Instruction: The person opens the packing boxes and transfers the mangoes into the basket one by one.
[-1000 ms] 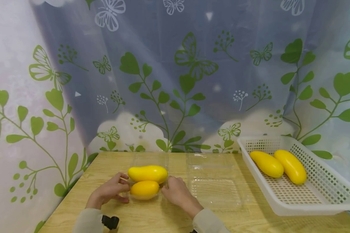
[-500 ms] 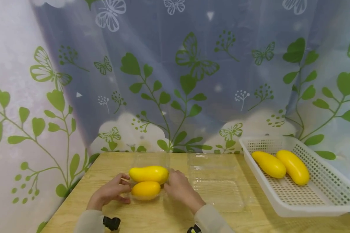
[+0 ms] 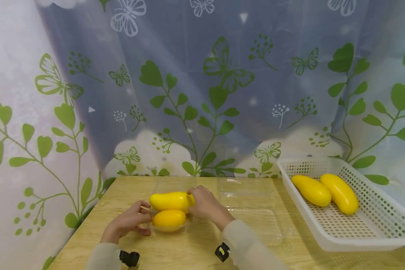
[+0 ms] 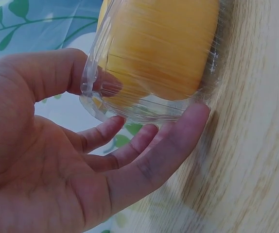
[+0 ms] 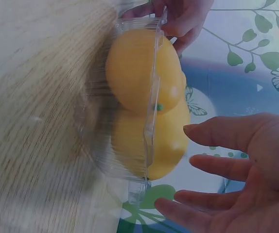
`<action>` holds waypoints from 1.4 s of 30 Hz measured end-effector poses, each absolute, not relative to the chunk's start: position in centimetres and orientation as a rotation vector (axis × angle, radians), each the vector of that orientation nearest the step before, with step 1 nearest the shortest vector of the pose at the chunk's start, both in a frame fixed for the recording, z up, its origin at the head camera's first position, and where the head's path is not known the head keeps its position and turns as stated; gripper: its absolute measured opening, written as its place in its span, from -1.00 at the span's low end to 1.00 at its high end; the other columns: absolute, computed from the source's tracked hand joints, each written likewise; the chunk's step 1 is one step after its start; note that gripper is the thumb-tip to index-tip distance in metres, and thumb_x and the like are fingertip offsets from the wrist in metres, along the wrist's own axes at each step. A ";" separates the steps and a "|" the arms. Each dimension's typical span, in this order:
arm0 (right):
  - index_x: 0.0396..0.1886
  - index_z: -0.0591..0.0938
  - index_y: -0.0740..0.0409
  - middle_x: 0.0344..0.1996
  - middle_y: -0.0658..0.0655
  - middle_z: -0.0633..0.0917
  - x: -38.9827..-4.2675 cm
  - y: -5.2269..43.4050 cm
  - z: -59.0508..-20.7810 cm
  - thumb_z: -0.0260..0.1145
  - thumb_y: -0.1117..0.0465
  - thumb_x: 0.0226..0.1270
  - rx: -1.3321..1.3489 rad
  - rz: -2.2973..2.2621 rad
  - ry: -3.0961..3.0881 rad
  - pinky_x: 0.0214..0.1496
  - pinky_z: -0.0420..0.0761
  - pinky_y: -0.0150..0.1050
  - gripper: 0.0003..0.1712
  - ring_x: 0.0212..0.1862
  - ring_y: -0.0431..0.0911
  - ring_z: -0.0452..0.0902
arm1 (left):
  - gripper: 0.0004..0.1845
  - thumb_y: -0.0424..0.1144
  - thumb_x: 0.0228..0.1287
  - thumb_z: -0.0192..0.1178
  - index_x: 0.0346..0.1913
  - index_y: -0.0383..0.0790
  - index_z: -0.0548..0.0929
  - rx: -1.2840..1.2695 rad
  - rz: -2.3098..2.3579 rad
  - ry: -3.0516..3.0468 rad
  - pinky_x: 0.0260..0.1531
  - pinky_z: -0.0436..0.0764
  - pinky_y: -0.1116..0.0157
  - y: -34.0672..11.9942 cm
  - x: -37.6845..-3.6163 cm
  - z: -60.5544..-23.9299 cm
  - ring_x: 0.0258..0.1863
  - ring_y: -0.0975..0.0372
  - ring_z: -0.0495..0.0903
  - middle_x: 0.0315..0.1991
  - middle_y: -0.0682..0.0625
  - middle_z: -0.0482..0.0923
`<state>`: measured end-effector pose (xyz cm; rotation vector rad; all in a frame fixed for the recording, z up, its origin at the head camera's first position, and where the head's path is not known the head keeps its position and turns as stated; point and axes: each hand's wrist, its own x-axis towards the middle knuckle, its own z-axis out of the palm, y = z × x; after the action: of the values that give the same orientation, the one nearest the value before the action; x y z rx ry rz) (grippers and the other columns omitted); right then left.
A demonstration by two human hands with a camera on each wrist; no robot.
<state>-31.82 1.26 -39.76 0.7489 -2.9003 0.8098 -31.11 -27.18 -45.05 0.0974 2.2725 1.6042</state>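
Two yellow mangoes lie in a clear plastic box (image 3: 190,222) on the wooden table: a long one (image 3: 171,201) behind, a rounder one (image 3: 168,219) in front. The box's lid (image 3: 175,183) stands open at the back. My left hand (image 3: 145,223) holds the box's left end, thumb on the rim (image 4: 88,90) and fingers under the wall. My right hand (image 3: 195,198) is at the right end of the long mango. In the right wrist view its fingers (image 5: 198,162) are straight and spread, a little off the box rim (image 5: 151,111).
A second clear box (image 3: 253,221) lies open just right of my right hand. A white perforated basket (image 3: 374,234) at the table's right end holds two more mangoes (image 3: 310,190) (image 3: 339,193). A leaf-patterned curtain hangs behind the table.
My right hand has moved away from the box's near right side, up and back to the right end of the long mango. Left hand and box have stayed put.
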 end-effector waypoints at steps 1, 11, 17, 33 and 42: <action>0.19 0.64 0.31 0.15 0.24 0.70 -32.0 1.2 -39.7 0.50 0.28 0.21 0.763 0.788 -2.904 0.37 0.58 0.08 -0.46 0.25 0.15 0.54 | -0.36 -0.38 0.33 0.20 0.34 -0.44 0.12 0.093 1.604 2.272 -0.17 0.84 0.03 -27.2 -31.1 -45.1 0.03 -0.02 0.56 0.23 -0.47 0.26; 0.13 0.66 0.28 0.09 0.20 0.72 -33.2 0.3 -40.0 0.57 0.31 0.10 0.906 0.682 -2.823 0.34 0.59 -0.06 -0.44 0.17 0.07 0.56 | -0.34 -0.35 0.37 0.17 0.38 -0.46 0.07 0.143 1.598 2.260 -0.16 0.84 0.02 -27.4 -31.3 -45.1 0.01 0.01 0.56 0.22 -0.47 0.25; 0.18 0.65 0.22 0.11 0.17 0.73 -33.6 -0.7 -39.5 0.60 0.31 0.08 0.928 0.589 -2.870 0.34 0.61 -0.10 -0.39 0.19 0.07 0.58 | -0.35 -0.36 0.38 0.16 0.37 -0.46 0.07 0.136 1.594 2.264 -0.17 0.84 0.03 -27.2 -31.3 -44.9 0.00 0.02 0.58 0.22 -0.47 0.26; 0.30 0.60 0.05 0.21 0.10 0.69 -34.6 -1.6 -38.9 0.61 0.27 0.09 0.961 0.455 -3.022 0.38 0.60 -0.08 -0.28 0.28 0.05 0.56 | -0.35 -0.37 0.35 0.18 0.37 -0.45 0.11 0.081 1.598 2.280 -0.18 0.84 0.02 -26.9 -31.3 -45.1 0.03 -0.02 0.57 0.22 -0.47 0.29; 0.32 0.60 0.02 0.23 0.07 0.69 -35.1 -1.9 -39.2 0.63 0.32 0.06 0.965 0.432 -3.021 0.37 0.61 -0.08 -0.24 0.28 0.04 0.57 | -0.33 -0.38 0.32 0.19 0.37 -0.45 0.09 0.078 1.601 2.273 -0.18 0.84 0.02 -26.9 -31.2 -45.0 0.02 -0.02 0.56 0.21 -0.46 0.29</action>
<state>-35.10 -1.92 -39.20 0.9650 -3.0210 0.4320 -31.17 -26.95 -45.01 0.0781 2.2730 1.6010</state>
